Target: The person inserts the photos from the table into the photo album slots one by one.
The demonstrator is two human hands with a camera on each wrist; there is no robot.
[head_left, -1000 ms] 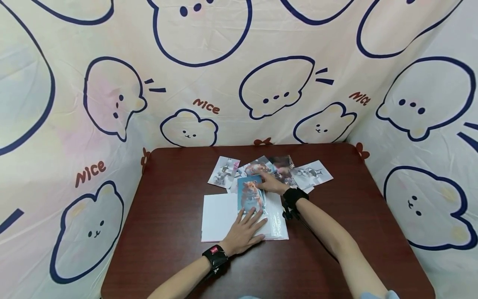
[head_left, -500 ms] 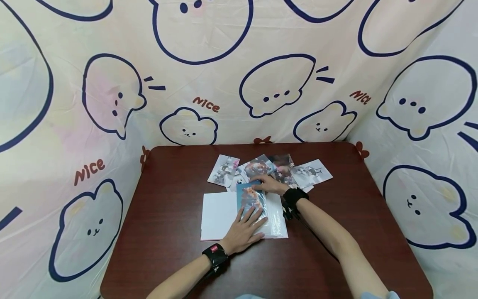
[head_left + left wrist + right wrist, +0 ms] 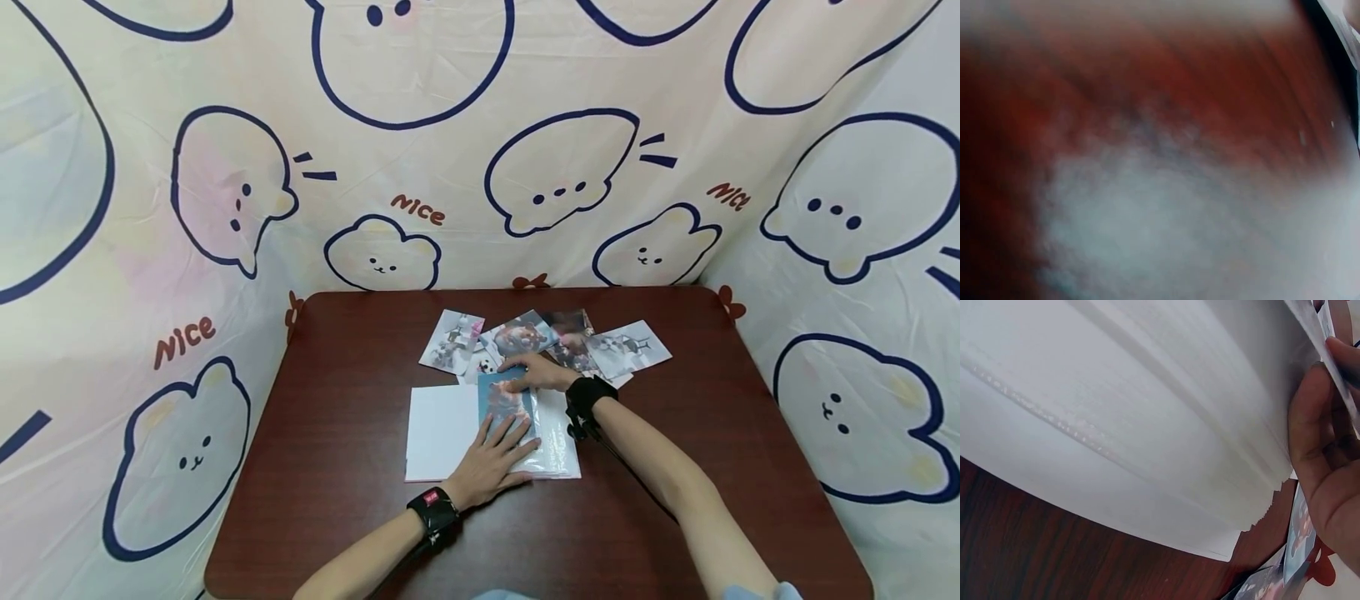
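An open photo album point(image 3: 441, 433) with white pages lies on the table; a clear plastic pocket point(image 3: 558, 450) covers its right page. A blue picture card point(image 3: 491, 400) with an orange animal lies over that page, its top sticking out past the album's far edge. My right hand point(image 3: 543, 372) pinches the card near its top, thumb and fingers on opposite faces in the right wrist view. With fingers spread, my left hand point(image 3: 487, 471) presses flat on the lower card and page. The left wrist view is a blur of table and white.
Beyond the album, several loose picture cards overlap: a pale one point(image 3: 452, 343) at left, an animal picture point(image 3: 521, 335), a dark one point(image 3: 570, 333) and another pale card point(image 3: 628, 348) at right. The brown table point(image 3: 330, 433) meets a cartoon-printed cloth point(image 3: 465, 167) behind.
The blue card has slid a little toward me over the album, and my right hand's fingers now cover more of its upper part. My left hand has stayed in place.
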